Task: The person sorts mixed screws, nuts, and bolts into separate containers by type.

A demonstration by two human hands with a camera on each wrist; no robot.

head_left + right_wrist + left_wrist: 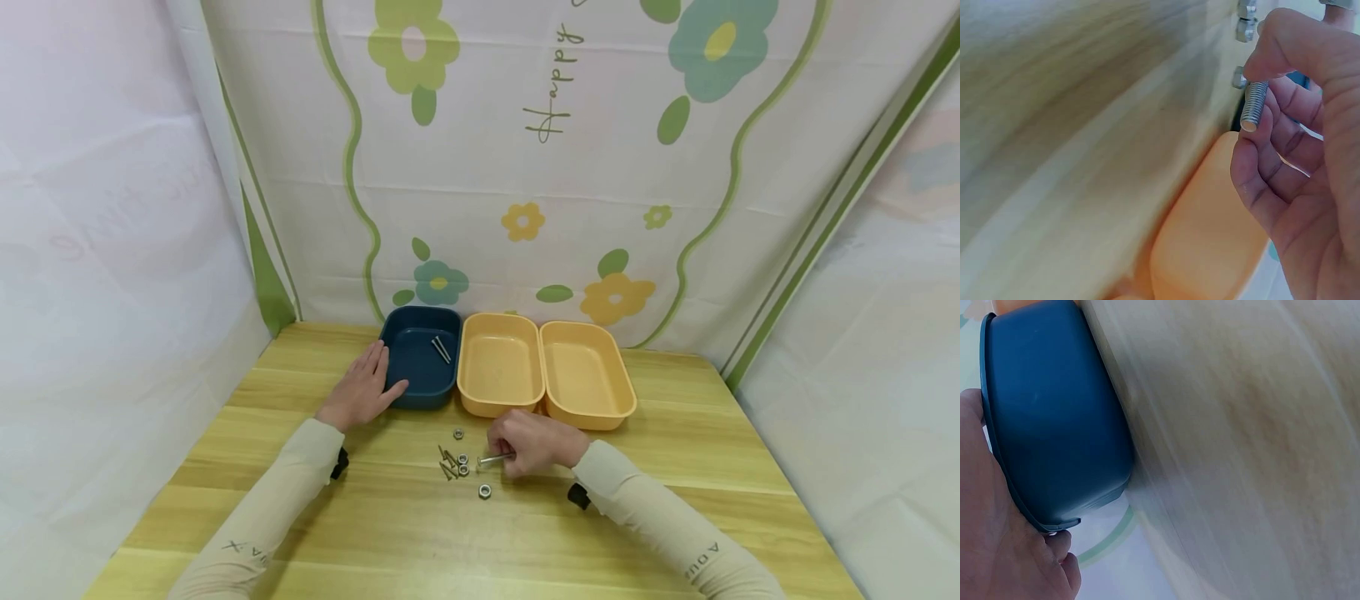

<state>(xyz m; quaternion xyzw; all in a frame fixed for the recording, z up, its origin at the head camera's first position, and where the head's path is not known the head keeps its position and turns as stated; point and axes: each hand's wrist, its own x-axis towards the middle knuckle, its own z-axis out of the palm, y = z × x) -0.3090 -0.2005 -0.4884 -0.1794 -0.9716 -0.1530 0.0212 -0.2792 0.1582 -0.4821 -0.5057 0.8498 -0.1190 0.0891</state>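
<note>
My right hand [528, 442] pinches a silver bolt [493, 459] between thumb and fingers, just above the table in front of the yellow boxes. In the right wrist view the threaded end of that bolt [1255, 107] sticks out from the fingers. Left of it lie several hex nuts [485, 492] and a small group of brassy screws [448, 463]. My left hand [362, 390] rests on the left front rim of the dark blue box [422, 387], fingers extended along the side and thumb over the front corner. Inside that box lie silver bolts [441, 350].
Two yellow boxes, a middle one [501, 404] and a right one [588, 414], stand side by side against the blue one. A flowered cloth [465, 158] hangs behind them. The wooden table [450, 550] stretches toward me.
</note>
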